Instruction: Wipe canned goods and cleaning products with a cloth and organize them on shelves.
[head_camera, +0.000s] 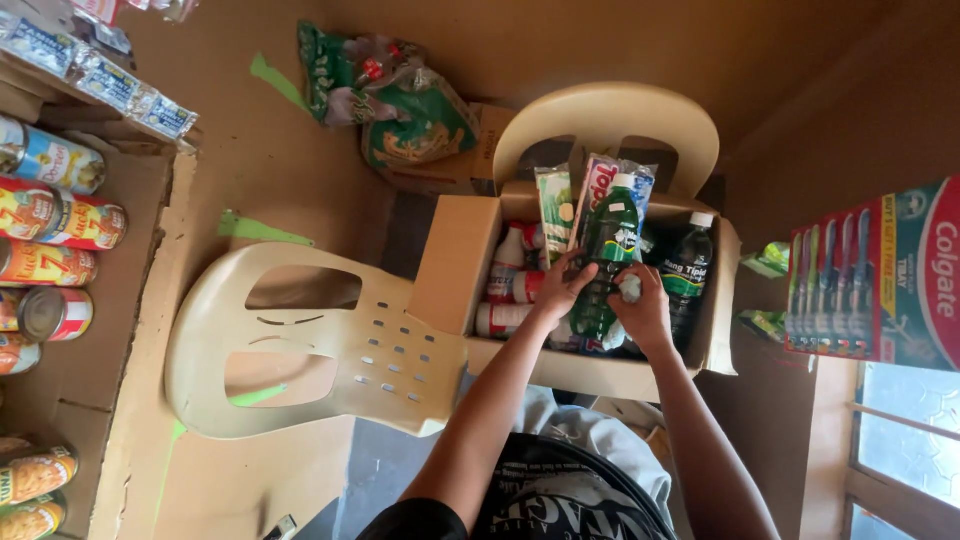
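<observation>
Brown cardboard lines the walls and shelves of this small shop corner, seen from above. On the left, a cardboard shelf (70, 370) carries rows of tin cans (60, 222) lying on their sides, with strips of small sachets (100, 80) hanging along its upper edge. On the right, a card of toothbrushes (875, 280) in a red and white pack hangs beside a window frame.

Two cream plastic chairs stand in the middle. The nearer chair (300, 340) lies to the left of the person's arms, and the farther chair (610, 125) sits behind an open cardboard box (450, 270). The box rests across the space between them, just ahead of the person's knees.

Both hands are inside the box. The left hand (562, 288) is wrapped around the lower part of a dark green bottle (605, 260) with a white cap, fingers spread over its side. The right hand (645, 310) is closed on the same bottle from the other side, and something white shows between its fingers; I cannot tell what it is. The bottle stands roughly upright in the middle of the box.

Just right of it stands a second green bottle (688, 275), also white-capped. To the left, small white bottles with red labels (510, 285) lie stacked against the box wall. Behind the held bottle, flat packets (575, 200) in green, red and blue lean against the back wall.

Farther back, on the floor by the wall, sits a green plastic bag (400, 110) holding more goods.
</observation>
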